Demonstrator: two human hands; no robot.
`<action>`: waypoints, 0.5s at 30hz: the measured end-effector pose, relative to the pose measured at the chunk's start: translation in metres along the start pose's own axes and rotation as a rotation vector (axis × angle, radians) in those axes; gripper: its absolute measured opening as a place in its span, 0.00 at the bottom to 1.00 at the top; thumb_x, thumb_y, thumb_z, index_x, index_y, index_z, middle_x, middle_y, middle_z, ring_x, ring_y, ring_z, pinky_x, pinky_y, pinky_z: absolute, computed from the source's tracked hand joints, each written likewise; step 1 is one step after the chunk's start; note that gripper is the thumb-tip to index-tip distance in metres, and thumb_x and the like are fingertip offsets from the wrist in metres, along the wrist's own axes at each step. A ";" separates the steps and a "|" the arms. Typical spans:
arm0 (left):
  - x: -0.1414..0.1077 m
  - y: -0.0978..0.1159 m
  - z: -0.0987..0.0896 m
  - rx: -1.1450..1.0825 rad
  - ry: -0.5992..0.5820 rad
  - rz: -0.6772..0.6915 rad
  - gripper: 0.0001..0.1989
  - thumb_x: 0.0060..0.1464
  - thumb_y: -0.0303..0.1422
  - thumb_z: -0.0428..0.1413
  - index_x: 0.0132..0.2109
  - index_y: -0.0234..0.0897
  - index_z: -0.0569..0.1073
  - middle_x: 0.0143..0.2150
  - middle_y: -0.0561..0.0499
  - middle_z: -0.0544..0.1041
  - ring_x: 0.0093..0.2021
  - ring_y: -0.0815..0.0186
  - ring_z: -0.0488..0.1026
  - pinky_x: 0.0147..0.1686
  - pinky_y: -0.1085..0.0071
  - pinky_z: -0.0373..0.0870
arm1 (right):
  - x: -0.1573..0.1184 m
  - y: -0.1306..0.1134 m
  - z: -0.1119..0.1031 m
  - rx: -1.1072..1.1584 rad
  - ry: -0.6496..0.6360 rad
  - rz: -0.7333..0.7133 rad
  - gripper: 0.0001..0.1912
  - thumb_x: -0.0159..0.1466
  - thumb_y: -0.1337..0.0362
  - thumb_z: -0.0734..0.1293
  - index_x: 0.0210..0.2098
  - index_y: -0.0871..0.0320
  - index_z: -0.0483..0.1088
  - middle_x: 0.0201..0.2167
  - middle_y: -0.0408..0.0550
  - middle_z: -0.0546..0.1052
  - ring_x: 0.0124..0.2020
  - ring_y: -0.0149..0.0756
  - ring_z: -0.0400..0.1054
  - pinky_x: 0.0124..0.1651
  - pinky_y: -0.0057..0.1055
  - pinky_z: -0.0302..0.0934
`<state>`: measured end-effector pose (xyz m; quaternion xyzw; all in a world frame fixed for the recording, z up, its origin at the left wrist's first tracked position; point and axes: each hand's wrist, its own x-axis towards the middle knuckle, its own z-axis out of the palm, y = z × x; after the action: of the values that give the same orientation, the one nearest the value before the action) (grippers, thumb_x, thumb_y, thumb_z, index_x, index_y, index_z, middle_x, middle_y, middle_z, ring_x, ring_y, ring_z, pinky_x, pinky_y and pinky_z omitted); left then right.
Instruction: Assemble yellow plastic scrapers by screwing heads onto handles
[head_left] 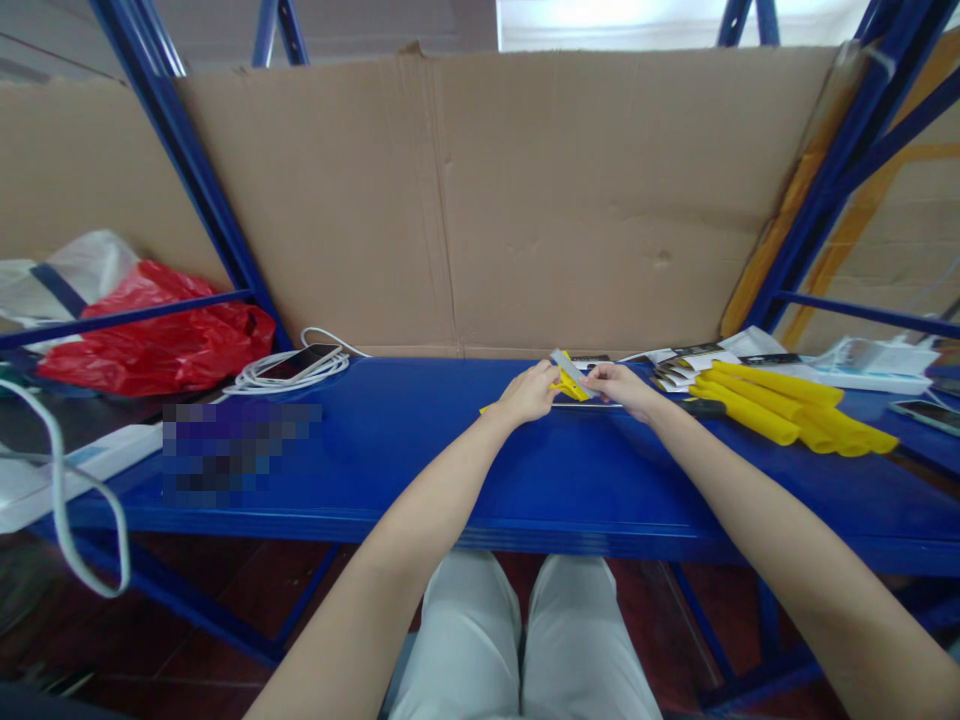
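Over the middle of the blue table, my left hand is closed on a small yellow piece with a flat grey strip lying along it. I cannot make out what kind of tool or part this is. The fingers of my right hand pinch the lower right end of the same piece. A thin pale edge runs beneath both hands, with a yellow tip showing by my left wrist. A dark handle-like thing lies beside my right forearm.
Several yellow tubes lie at right, near printed packets and a phone. At left are a coiled white cable, a red plastic bag and a white power strip. Cardboard stands behind the table, between blue posts.
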<state>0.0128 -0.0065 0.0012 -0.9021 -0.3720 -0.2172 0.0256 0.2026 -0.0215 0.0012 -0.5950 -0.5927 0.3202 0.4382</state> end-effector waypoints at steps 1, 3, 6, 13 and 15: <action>0.000 0.000 0.000 0.003 -0.002 -0.003 0.06 0.60 0.27 0.50 0.43 0.35 0.70 0.47 0.45 0.71 0.48 0.62 0.71 0.49 0.67 0.68 | 0.000 -0.001 0.000 0.007 0.010 0.014 0.12 0.53 0.64 0.71 0.20 0.58 0.64 0.18 0.40 0.67 0.22 0.26 0.57 0.24 0.24 0.50; 0.000 -0.001 -0.001 0.008 -0.002 -0.005 0.06 0.60 0.27 0.50 0.43 0.35 0.69 0.47 0.45 0.71 0.48 0.62 0.71 0.50 0.67 0.68 | -0.001 -0.001 0.000 0.041 0.016 0.044 0.14 0.52 0.64 0.73 0.20 0.58 0.63 0.19 0.40 0.68 0.22 0.26 0.58 0.25 0.24 0.50; 0.000 -0.002 -0.001 0.004 0.015 -0.007 0.06 0.60 0.27 0.49 0.43 0.36 0.69 0.47 0.45 0.71 0.48 0.62 0.71 0.50 0.65 0.68 | -0.002 -0.003 0.000 0.143 -0.023 0.091 0.16 0.50 0.61 0.75 0.19 0.58 0.63 0.20 0.42 0.69 0.24 0.27 0.60 0.26 0.24 0.52; 0.000 -0.002 0.000 -0.007 0.023 -0.002 0.07 0.60 0.26 0.49 0.44 0.36 0.69 0.47 0.44 0.71 0.49 0.61 0.71 0.51 0.64 0.68 | -0.004 -0.006 0.002 0.227 -0.060 0.120 0.20 0.48 0.58 0.76 0.19 0.58 0.61 0.17 0.40 0.65 0.22 0.27 0.58 0.25 0.25 0.53; 0.000 -0.002 -0.001 0.004 0.021 0.002 0.07 0.60 0.26 0.48 0.44 0.36 0.69 0.47 0.44 0.71 0.49 0.61 0.71 0.51 0.64 0.68 | -0.005 -0.006 0.003 0.211 -0.054 0.103 0.20 0.49 0.58 0.76 0.19 0.58 0.61 0.17 0.40 0.65 0.22 0.26 0.58 0.24 0.25 0.52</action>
<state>0.0112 -0.0050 0.0020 -0.9000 -0.3713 -0.2261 0.0313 0.1969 -0.0263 0.0047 -0.5664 -0.5360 0.4189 0.4652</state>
